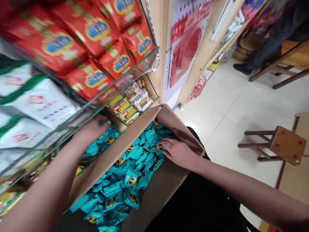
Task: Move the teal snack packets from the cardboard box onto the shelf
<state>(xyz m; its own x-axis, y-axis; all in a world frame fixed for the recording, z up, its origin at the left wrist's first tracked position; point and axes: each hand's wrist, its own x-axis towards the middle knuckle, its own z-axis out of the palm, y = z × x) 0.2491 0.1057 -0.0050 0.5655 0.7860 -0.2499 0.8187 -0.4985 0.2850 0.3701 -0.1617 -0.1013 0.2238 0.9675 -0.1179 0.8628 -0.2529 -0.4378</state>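
Note:
A brown cardboard box (pixel 166 183) lies open on my lap, full of small teal snack packets (pixel 125 180). My right hand (pixel 177 151) reaches into the box, its fingers curled on the teal packets near the far flap. My left hand (pixel 93 130) is pushed under a wire shelf and rests on a pile of teal packets (pixel 101 145) on the shelf; its fingers are bent over them and partly hidden.
Red packets (pixel 91 32) fill the wire shelf above, white and green bags (pixel 31 106) sit at left, yellow packets (pixel 125 109) lie deeper in. A wooden stool (pixel 282 145) stands on the tiled floor at right. A person's leg and shoe (pixel 243 67) show at far right.

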